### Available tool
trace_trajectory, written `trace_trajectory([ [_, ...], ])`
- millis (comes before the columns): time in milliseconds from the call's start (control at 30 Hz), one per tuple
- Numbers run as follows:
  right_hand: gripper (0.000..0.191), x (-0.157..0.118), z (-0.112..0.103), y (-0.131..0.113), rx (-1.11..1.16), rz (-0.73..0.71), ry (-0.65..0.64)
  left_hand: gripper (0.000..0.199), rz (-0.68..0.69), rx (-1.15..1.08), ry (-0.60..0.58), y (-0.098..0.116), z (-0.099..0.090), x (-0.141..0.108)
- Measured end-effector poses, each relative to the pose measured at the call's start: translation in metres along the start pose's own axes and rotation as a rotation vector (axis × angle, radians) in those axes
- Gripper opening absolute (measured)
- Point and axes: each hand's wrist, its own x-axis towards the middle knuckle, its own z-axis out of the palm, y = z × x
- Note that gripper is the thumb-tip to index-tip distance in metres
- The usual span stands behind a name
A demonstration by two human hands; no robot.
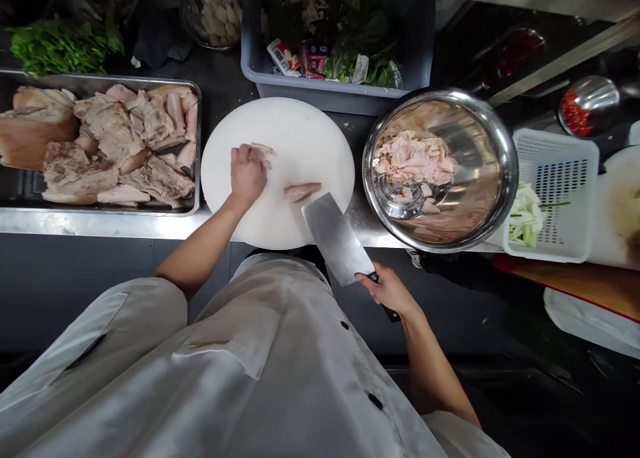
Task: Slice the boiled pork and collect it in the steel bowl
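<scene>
My left hand (248,175) is closed at the left part of a round white cutting board (280,125), its fingertips at a small piece of pale meat (263,149). Another meat piece (302,191) lies near the board's middle. My right hand (387,288) grips the black handle of a cleaver (336,237). The broad blade is over the board's lower right edge, its tip corner just right of that middle piece. Left of the board, large slabs of cooked meat (107,128) lie in a metal tray (197,178).
A steel bowl (509,171) right of the board holds cut meat. Behind the board stands a grey bin (320,98) with greens and packaging. A white basket (583,198) sits farther right. Bowls and green herbs (63,45) line the back.
</scene>
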Motion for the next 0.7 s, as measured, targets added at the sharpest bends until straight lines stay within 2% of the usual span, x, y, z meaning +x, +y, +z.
trace_trajectory([
  [67, 0.038, 0.011, 0.008, -0.011, 0.054, 0.001, 0.117, 0.024, 0.09, -0.061, -0.033, 0.0, -0.005, -0.001],
  [133, 0.037, 0.027, 0.018, -0.026, 0.088, -0.012, 0.2, 0.025, 0.237, -0.17, -0.165, 0.01, -0.001, -0.015],
  [200, 0.036, 0.043, 0.024, -0.039, 0.092, -0.014, 0.221, 0.028, 0.343, -0.267, -0.265, 0.023, 0.009, -0.036],
  [333, 0.032, 0.065, 0.024, -0.053, 0.029, -0.005, 0.228, 0.032, 0.326, -0.302, -0.231, 0.038, 0.027, -0.062],
  [467, 0.031, 0.056, 0.022, -0.049, -0.005, -0.01, 0.231, 0.03, 0.328, -0.293, -0.227, 0.037, 0.03, -0.062],
  [600, 0.031, 0.038, 0.02, -0.041, -0.046, 0.013, 0.169, 0.031, 0.34, -0.263, -0.226, 0.037, 0.027, -0.059],
  [700, 0.027, 0.056, 0.018, -0.054, -0.077, 0.006, 0.188, 0.033, 0.338, -0.272, -0.244, 0.039, 0.025, -0.058],
])
